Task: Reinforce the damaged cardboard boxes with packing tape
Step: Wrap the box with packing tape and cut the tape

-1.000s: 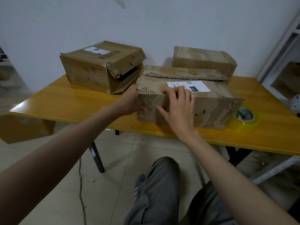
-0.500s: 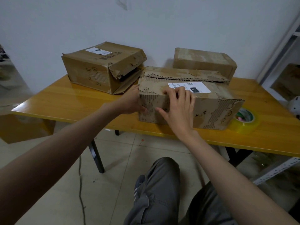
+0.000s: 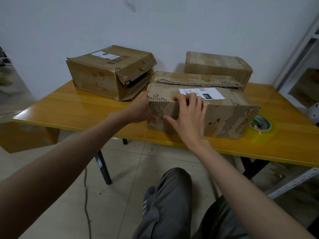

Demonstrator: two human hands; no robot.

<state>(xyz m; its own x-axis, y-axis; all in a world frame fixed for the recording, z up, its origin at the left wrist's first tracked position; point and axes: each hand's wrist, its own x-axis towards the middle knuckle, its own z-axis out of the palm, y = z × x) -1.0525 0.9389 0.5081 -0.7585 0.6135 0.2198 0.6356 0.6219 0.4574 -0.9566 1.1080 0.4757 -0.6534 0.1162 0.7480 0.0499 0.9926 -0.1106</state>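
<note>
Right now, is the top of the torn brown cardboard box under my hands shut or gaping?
Shut but untaped: the torn brown cardboard box shows flaps lying flat along a ragged seam.

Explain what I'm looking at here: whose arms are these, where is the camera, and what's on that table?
No machine here: a person's bare arms, filmed by a wide-angle camera on their head looking forward and down. The left hand presses the near box at its left end; the right hand lies over its front top edge, fingers slightly curled. On the yellow table two more damaged boxes stand behind: one torn open, one against the wall. A roll of packing tape lies untouched, right of the near box.
</note>
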